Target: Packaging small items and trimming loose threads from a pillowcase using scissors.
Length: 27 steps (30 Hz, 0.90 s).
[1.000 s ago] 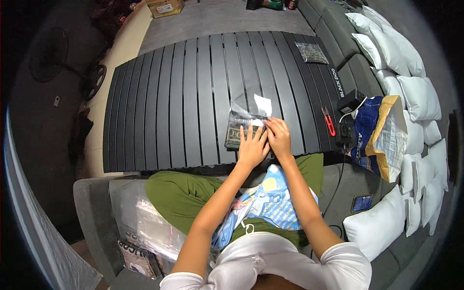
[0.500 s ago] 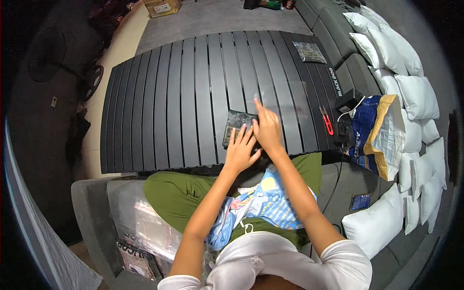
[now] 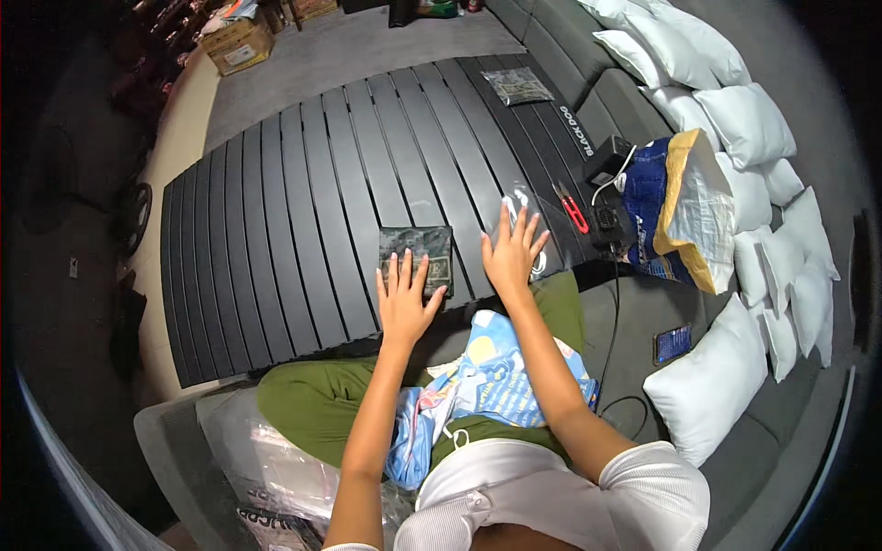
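Left hand (image 3: 404, 308), fingers spread, rests on a dark folded cloth (image 3: 418, 241) — right hand (image 3: 510, 264), also spread, lies over a clear plastic bag (image 3: 540, 263) on the slatted worktop (image 3: 317, 216).

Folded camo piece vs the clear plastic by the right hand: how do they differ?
Look: the camo piece is dark and opaque; the clear plastic is see-through with white patches.
Outline: the camo piece is roughly square; the clear plastic's edges are hard to trace.
Hands: the left hand covers part of the camo piece, the right hand part of the clear plastic.
Shared: both lie on the black table.
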Each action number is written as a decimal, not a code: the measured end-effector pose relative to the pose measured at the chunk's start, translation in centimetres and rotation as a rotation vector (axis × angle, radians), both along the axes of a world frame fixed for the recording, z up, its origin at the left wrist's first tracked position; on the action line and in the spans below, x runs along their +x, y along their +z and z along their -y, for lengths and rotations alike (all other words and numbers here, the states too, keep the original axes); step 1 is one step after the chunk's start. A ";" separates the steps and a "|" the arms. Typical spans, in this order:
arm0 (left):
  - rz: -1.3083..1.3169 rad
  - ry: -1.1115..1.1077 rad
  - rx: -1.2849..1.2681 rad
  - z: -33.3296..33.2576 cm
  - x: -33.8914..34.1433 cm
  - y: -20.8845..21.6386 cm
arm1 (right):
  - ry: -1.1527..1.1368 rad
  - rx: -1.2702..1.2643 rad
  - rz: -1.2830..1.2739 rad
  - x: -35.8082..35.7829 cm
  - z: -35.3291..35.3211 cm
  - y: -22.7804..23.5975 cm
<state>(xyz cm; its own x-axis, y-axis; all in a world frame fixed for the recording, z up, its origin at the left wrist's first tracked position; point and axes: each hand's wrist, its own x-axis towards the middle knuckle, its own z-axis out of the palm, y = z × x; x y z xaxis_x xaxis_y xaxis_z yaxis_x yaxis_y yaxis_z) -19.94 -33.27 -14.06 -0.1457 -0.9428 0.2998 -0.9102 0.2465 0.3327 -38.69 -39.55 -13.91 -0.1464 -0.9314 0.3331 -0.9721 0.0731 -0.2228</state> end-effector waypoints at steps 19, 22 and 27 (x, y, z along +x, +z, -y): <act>-1.645 0.133 0.684 -1.7 -3.5 8.5 | 0.538 0.623 2.043 -0.7 -6.4 6.9; -1.509 0.093 0.620 -1.7 -2.4 8.9 | 0.627 0.750 1.962 -1.4 -6.8 7.4; -1.382 0.085 0.421 -2.9 -1.0 9.2 | 0.534 0.805 1.867 -1.4 -6.8 10.0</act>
<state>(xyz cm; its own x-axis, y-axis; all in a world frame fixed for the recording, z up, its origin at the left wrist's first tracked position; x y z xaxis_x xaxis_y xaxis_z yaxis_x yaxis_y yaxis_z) -20.98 -30.39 -4.82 0.0850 -0.9858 -0.1449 0.1863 -0.1272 0.9742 -40.14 -32.73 -3.87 0.5171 -0.8153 -0.2606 0.3621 0.4842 -0.7965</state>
